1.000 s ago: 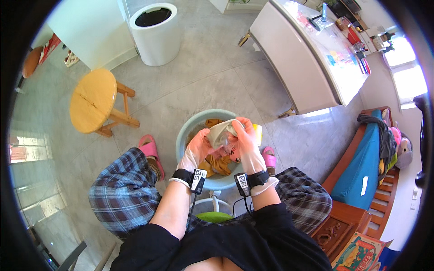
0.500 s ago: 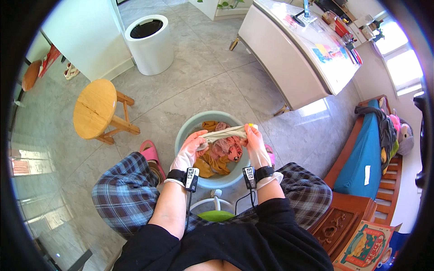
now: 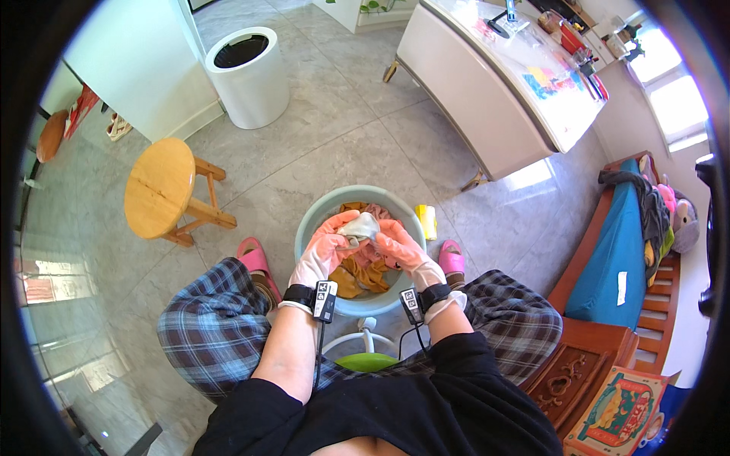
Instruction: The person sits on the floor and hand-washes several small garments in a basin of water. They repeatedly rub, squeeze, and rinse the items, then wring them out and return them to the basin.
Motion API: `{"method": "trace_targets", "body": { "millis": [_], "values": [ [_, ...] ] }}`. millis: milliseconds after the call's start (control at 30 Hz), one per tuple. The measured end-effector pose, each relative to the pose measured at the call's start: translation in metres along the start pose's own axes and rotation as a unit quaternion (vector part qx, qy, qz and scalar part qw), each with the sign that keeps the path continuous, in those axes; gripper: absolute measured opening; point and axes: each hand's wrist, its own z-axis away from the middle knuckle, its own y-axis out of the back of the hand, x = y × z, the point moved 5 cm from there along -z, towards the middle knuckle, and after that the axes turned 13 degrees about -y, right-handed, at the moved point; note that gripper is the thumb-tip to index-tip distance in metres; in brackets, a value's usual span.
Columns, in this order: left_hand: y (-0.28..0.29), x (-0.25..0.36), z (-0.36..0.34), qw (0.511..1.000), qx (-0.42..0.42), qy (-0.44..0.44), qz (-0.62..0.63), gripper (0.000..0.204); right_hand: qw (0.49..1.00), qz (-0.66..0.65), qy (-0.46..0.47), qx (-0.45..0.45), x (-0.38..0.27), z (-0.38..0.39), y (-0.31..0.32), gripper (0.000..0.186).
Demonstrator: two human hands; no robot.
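Observation:
Pink-and-white rubber gloves cover both of my hands. My left hand (image 3: 332, 242) and my right hand (image 3: 399, 245) are close together over the basin, their fingers closed on a bunched white cloth (image 3: 360, 226). Exactly what kind of garment the cloth is, I cannot tell. Beneath them stands a pale blue-green basin (image 3: 306, 220) on the floor. Inside it lie mustard-yellow clothes (image 3: 351, 280) and some pink ones (image 3: 378, 213), partly hidden by my hands. Each wrist wears a black strap with a small device.
Right of the basin, a yellow package (image 3: 426, 222) stands on the tiles by my pink slipper (image 3: 452, 260). A wooden stool (image 3: 161, 188) is at the left, with a white bin (image 3: 251, 83) behind it. A white table (image 3: 471, 91) stands far right; a wooden cabinet (image 3: 582, 372) is nearer.
My hands have come together, and the white cloth, stretched between them before, is now bunched up. The yellow package, mostly hidden behind my right hand earlier, is now in full view.

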Motion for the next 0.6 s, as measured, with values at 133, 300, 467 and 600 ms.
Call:
{"method": "trace_targets", "body": {
  "millis": [133, 300, 467, 600],
  "values": [
    [0.0, -0.001, 0.001, 0.999, 0.025, 0.038, -0.009, 0.043, 1.0, -0.031, 0.0, 0.001, 0.001, -0.008, -0.011, 0.039],
    [0.01, 0.001, -0.001, 0.982, 0.101, 0.001, -0.158, 0.048, 0.997, -0.07, 0.043, -0.012, -0.003, -0.006, -0.008, 0.024],
    [0.004, 0.0, -0.006, 0.985, 0.046, -0.013, -0.167, 0.052, 0.994, -0.096, 0.047, 0.019, -0.003, -0.007, -0.002, 0.02],
    [0.008, -0.004, -0.008, 0.977, 0.029, -0.017, -0.208, 0.049, 0.987, -0.082, 0.107, 0.088, -0.003, -0.015, 0.002, 0.017]
  ]
}}
